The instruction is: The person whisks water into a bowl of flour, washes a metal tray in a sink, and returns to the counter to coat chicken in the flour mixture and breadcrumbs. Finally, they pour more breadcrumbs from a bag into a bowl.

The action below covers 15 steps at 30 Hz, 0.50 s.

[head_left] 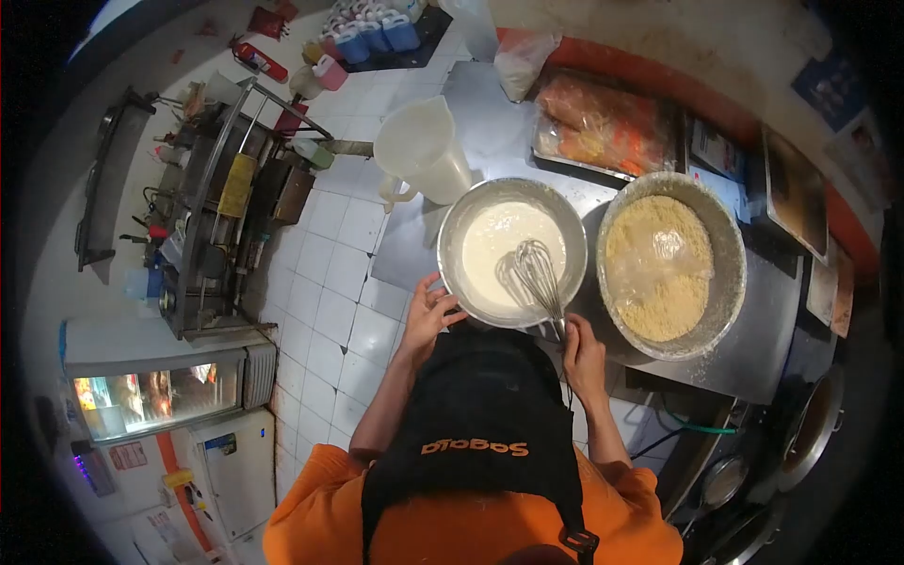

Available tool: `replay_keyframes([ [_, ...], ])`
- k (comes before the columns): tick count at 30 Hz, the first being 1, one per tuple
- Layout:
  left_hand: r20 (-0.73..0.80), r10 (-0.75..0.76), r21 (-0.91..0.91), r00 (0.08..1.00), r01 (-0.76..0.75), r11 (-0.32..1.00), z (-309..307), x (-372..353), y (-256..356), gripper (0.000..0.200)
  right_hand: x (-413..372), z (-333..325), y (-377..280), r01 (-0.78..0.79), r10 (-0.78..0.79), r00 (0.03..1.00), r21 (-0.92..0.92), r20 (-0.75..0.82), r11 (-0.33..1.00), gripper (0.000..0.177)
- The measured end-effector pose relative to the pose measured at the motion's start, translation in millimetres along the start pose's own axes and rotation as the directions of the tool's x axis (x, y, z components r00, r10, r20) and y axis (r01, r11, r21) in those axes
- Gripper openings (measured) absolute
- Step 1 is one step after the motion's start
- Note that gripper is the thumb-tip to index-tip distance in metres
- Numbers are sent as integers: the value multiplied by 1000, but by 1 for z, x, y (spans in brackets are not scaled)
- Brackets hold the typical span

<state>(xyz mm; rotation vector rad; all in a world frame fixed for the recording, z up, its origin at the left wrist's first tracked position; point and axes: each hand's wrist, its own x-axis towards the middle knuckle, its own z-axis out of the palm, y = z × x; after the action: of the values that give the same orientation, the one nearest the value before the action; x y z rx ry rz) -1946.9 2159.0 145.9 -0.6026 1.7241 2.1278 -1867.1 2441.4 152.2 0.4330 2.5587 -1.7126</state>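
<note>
A metal mixing bowl (446,270) of creamy white batter (485,247) stands at the near edge of the steel table. My left hand (428,315) is at the bowl's lower left side, fingers apart, the tips against or very close to its outer wall. My right hand (584,360) is closed around the handle of a wire whisk (538,275). The whisk's wires rest in the batter, and its handle leans over the near right rim. Right of it sits a large metal basin (737,268) of yellowish crumbs (659,221), with a clear plastic bag (669,247) on top.
Behind the bowl stands a translucent plastic jug (424,146). A tray of plastic-wrapped orange food (612,122) lies at the back, beside a knotted plastic bag (521,68). A metal rack (221,207) and a lit display fridge (155,395) are across the tiled floor (320,282).
</note>
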Motion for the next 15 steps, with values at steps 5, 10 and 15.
replay_keyframes([
  [5,44,-23,8,999,23,1000,-6,-7,1,60,-1,7,11,-135,121,990,248,69,959,18],
  [10,145,-10,-96,989,24,995,-12,-8,-1,61,2,21,47,-87,68,994,226,88,970,24],
  [15,228,-30,-171,973,70,983,-29,-1,-4,67,0,17,-33,-295,183,953,607,241,738,38],
])
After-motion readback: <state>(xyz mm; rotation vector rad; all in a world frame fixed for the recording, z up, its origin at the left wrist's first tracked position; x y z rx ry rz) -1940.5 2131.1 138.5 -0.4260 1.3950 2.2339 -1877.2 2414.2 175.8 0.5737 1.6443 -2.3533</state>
